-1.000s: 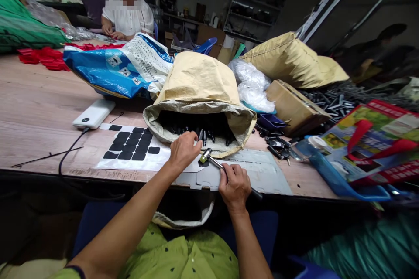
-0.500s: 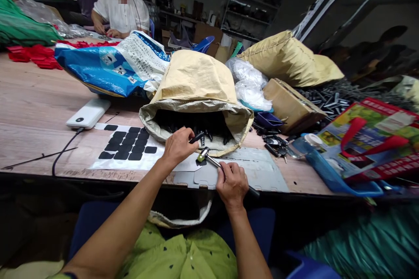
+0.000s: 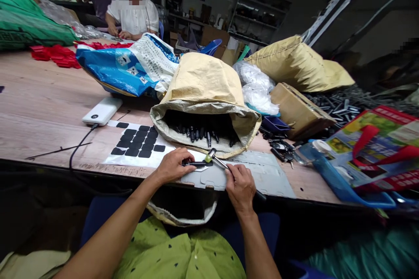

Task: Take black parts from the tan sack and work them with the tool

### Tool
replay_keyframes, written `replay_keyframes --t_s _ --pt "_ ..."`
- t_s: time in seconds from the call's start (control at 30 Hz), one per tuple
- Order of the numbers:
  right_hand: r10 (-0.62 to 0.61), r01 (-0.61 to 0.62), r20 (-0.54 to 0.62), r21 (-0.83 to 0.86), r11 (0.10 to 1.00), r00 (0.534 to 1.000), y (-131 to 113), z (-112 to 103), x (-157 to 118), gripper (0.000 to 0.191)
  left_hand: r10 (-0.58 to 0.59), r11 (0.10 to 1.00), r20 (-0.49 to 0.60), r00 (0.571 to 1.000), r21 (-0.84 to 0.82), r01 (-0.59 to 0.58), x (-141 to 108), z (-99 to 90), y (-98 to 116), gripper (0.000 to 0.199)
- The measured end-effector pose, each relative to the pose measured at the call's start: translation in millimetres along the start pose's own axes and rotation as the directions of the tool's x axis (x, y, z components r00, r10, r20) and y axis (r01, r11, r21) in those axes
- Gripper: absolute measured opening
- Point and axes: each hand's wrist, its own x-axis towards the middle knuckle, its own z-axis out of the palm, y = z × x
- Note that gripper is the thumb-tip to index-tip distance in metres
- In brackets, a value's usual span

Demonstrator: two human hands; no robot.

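Between the fingers of my left hand [image 3: 173,165] is a small black rod-shaped part [image 3: 198,164], lying roughly level just above or on the grey metal plate [image 3: 268,173] at the table's front edge. My right hand [image 3: 241,186] is wrapped round the handle of a small hammer [image 3: 220,163]. The hammer's head, with a yellow-green face, is right by the far end of the part; whether they touch I cannot tell. Behind both hands a beige sack [image 3: 204,79] lies with its mouth facing me, several similar black parts inside.
Left of the sack are a sheet of black stickers [image 3: 132,152] and a white power bank [image 3: 102,111] with a cable. A blue tray [image 3: 353,196], a printed bag [image 3: 376,152] and a wooden box [image 3: 299,107] stand right. Another person [image 3: 132,15] sits across the table.
My left hand has come down from the sack's mouth to the metal plate with the black part, which now lies beside the hammer head. The whole view has shifted slightly.
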Motion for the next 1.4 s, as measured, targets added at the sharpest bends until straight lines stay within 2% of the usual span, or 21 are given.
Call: replay_keyframes --t_s 0.2,0.37,0.57,0.63,0.77,0.97,1.13,1.27,1.4 --pt "0.021 -0.019 -0.004 0.299 0.954 1.0 -17.3 -25.3 6.3 0.026 0.011 1.0 -0.027 1.0 -0.021 -0.011 -0.8 -0.3 -1.6 0.014" --pt "-0.013 0.001 0.03 0.376 0.927 0.999 -33.0 -40.3 6.0 0.027 0.009 0.999 -0.03 1.0 -0.035 -0.01 -1.1 -0.4 -1.5 0.014" --pt "-0.063 0.032 0.104 0.273 0.961 0.993 -32.3 -39.2 0.4 0.027 0.019 1.0 -0.043 0.999 -0.016 -0.02 -1.1 1.7 -4.4 0.016" --pt "-0.058 0.032 0.096 0.255 0.967 0.994 -33.8 -39.3 1.4 0.027 0.02 1.0 -0.048 0.999 -0.021 -0.021 -1.2 2.2 -4.8 0.016" --pt "-0.063 0.037 0.074 0.31 0.95 0.995 -41.9 -39.7 5.1 0.027 0.012 0.999 -0.045 0.999 -0.038 -0.014 -1.0 2.6 -5.4 0.016" --pt "-0.072 0.022 0.15 0.314 0.949 0.986 -47.6 -33.6 5.5 0.027 0.012 0.999 -0.05 0.999 -0.035 -0.014 -0.7 0.4 -2.9 0.018" --pt "-0.019 0.005 0.052 0.262 0.965 0.998 -33.9 -27.7 14.8 0.026 -0.005 1.0 -0.043 0.999 -0.014 0.004 -0.7 -1.0 -0.2 0.016" --pt "-0.053 0.052 0.012 0.11 0.993 0.999 -13.8 -13.8 20.7 0.024 0.01 1.0 -0.018 1.0 0.002 -0.01 -0.2 -1.2 -2.4 0.015" --pt "-0.082 0.081 0.003 0.071 0.994 0.997 -1.1 2.6 16.8 0.022 0.049 0.999 0.012 0.999 0.011 -0.049 -0.4 -2.5 -4.5 0.016"
